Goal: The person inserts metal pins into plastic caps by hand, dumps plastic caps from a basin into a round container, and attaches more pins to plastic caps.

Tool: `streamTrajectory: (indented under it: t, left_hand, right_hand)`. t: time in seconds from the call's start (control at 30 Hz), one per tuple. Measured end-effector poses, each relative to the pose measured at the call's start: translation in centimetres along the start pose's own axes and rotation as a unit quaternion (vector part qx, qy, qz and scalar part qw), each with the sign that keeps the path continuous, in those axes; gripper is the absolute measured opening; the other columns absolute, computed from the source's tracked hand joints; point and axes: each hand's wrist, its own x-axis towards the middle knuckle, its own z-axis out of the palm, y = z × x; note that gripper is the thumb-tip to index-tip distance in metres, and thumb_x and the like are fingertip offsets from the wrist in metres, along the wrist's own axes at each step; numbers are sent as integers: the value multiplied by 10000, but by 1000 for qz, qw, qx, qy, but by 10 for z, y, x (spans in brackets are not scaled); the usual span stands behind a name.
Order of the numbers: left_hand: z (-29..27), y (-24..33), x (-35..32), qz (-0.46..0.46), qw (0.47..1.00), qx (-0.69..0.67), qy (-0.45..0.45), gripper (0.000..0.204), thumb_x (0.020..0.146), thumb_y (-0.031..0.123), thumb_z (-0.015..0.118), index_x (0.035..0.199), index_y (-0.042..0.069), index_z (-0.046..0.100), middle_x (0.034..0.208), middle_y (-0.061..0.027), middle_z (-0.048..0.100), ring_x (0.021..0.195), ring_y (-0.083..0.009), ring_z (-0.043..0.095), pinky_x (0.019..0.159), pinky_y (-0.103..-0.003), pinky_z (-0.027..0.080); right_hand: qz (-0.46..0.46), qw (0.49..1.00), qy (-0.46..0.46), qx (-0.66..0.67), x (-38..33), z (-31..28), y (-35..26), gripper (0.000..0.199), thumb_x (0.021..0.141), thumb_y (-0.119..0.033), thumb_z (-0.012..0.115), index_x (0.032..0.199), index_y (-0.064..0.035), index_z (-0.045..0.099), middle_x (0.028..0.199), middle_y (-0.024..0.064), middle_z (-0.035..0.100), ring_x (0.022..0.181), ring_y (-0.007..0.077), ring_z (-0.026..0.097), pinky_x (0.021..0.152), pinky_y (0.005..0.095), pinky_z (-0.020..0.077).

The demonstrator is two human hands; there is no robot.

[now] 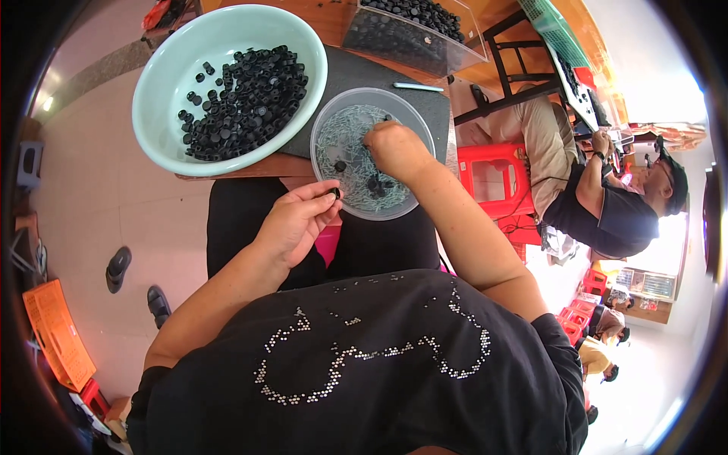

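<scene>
The left hand [296, 220] pinches a small black cap [335, 194] between thumb and fingertips, just at the near rim of the clear plastic bowl [345, 114]. The right hand [394, 148] reaches down into that bowl, fingers curled among thin metal springs [341, 140] (whether it grips any cannot be told). The springs lie directly under the right hand, ahead and right of the cap. A mint basin [163, 83] of black caps sits beyond on the table [318, 19].
</scene>
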Motion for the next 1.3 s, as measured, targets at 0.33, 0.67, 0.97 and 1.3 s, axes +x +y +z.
streamTrajectory:
  t: [0.33, 0.67, 0.97, 1.3]
  left_hand:
    - [-4, 2, 4, -4, 1000, -14, -8, 271, 900, 62, 548, 1162, -4, 522, 994, -69, 597, 846, -109, 576, 781, -218, 483]
    - [-5, 2, 2, -9, 1000, -1, -8, 255, 892, 98, 573, 1139, 39, 548, 972, -31, 603, 804, -93, 564, 716, -222, 452]
    - [-4, 3, 2, -12, 1000, 4, -8, 242, 906, 116, 557, 1138, 46, 549, 970, -27, 603, 791, -84, 560, 698, -222, 449]
    - [-3, 3, 1, -19, 1000, 9, -6, 235, 912, 124, 549, 1133, 49, 552, 971, -26, 602, 786, -80, 558, 696, -219, 448]
  right_hand:
    - [94, 978, 93, 162, -13, 7, 4, 54, 736, -64, 593, 768, -33, 622, 800, 148, 616, 798, 341, 607, 723, 424, 490]
    - [43, 986, 105, 120, -3, 10, -2, 57, 761, -92, 600, 785, -56, 638, 802, 138, 614, 810, 332, 601, 719, 433, 488]
    - [60, 988, 79, 114, -6, 7, -2, 58, 752, -81, 581, 769, -38, 616, 829, 144, 608, 852, 325, 601, 727, 427, 494]
    - [116, 983, 79, 118, -10, 1, -5, 45, 752, -78, 585, 763, -38, 604, 839, 141, 613, 835, 334, 601, 712, 436, 491]
